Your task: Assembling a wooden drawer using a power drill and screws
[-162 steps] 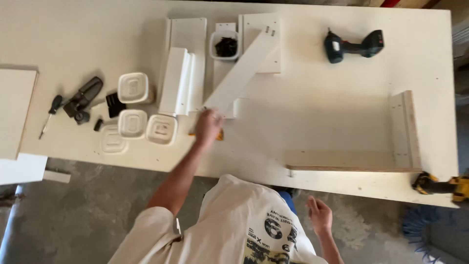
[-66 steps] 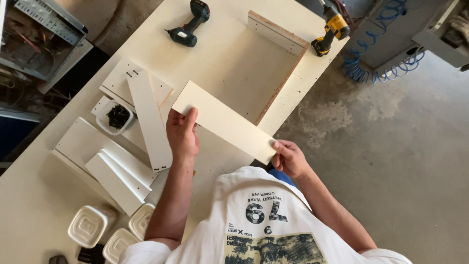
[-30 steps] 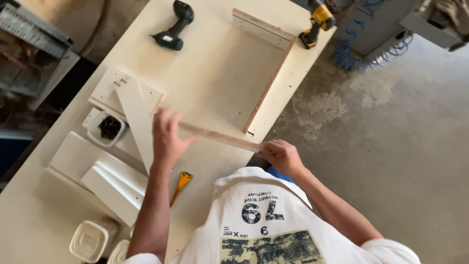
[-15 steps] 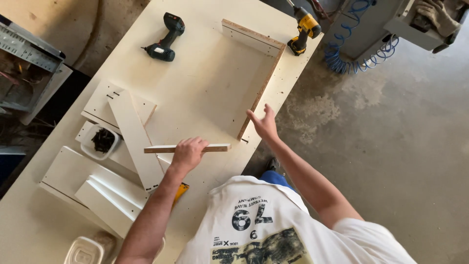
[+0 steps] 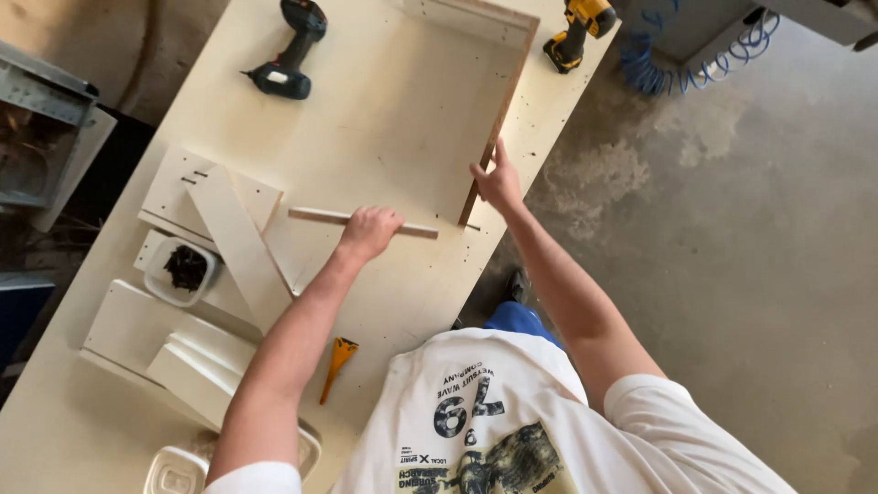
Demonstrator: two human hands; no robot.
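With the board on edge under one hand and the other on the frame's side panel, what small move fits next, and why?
Probably slide the board, gripped on edge by the left hand, right until its end meets the side panel that the right hand steadies; a small gap shows between them.

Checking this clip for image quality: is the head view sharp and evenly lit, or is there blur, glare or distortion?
Head view: sharp on the left hand gripping the panel held on edge and the right hand at the frame side; soft even light, faint shadows, no glare on the table; edges slightly bowed.
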